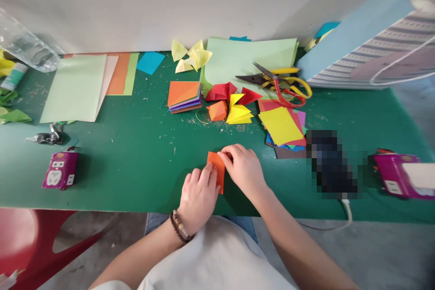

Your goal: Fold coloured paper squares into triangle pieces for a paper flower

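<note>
A folded piece of orange paper (219, 173) is between my hands near the table's front edge. My left hand (200, 197), with a beaded bracelet on the wrist, grips the paper from the left, fingers bent over its face. At the paper's upper right corner, my right hand (245, 170) pinches the edge between thumb and forefinger. Farther back lie a folded orange paper piece (217, 111), folded yellow paper (239, 112) and red folded pieces (221, 92). A stack of small coloured sheets (184, 94) sits left of them.
Scissors (288, 93) and pliers (261, 77) rest on pale green sheets (234, 56). Coloured squares (281, 126), a pixelated phone (331, 163) and a purple socket block (396, 172) are to the right. Leftward are large sheets (74, 88), keys (50, 136) and another socket block (61, 170).
</note>
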Demonstrator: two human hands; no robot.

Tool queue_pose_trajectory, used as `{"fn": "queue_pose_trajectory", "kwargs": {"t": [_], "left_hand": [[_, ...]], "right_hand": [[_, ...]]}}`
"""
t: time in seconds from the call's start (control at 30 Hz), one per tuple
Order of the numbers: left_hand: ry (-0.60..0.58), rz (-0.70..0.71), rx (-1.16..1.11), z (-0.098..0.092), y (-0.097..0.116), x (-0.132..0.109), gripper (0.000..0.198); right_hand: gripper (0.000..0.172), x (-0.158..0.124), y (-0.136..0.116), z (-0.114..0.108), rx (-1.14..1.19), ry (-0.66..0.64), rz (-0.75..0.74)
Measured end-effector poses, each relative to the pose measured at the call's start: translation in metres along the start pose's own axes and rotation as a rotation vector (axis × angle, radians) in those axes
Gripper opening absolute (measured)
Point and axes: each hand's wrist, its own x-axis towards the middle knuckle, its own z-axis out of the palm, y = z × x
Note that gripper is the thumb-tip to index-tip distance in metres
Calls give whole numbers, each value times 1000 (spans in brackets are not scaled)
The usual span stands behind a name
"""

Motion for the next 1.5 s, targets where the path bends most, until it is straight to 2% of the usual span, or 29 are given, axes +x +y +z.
{"fn": "queue_pose_trajectory", "kwargs": {"t": [0.13, 0.27, 0.4, 0.5, 0.73, 0.87, 1.1, 1.33, 1.5], "left_hand": [[46, -45, -28, 5, 3, 2, 33], [91, 15, -71, 8, -2, 4, 36], [98, 32, -110, 9, -5, 5, 35], [99, 29, -114, 9, -5, 5, 34], [84, 10, -100, 9, -2, 5, 34], [84, 8, -98, 9, -2, 5, 33], [91, 9, -111, 10, -3, 5, 34], [101, 16, -104, 12, -3, 3, 34], [113, 18, -105, 13, -3, 3, 35]], "right_hand": [[26, 11, 8, -2, 47, -28, -119], [24, 8, 21, -10, 90, -49, -255], [27, -1, 28, -15, 12, -96, -407], [32, -4, 28, -14, -60, -120, -462], [30, 2, 33, -9, -31, 42, -646], [26, -4, 34, -12, -27, 37, -715], [24, -25, 33, -15, 80, -51, -738], [24, -16, 36, -9, 95, -11, -640], [27, -34, 31, -12, 97, -50, -683]]}}
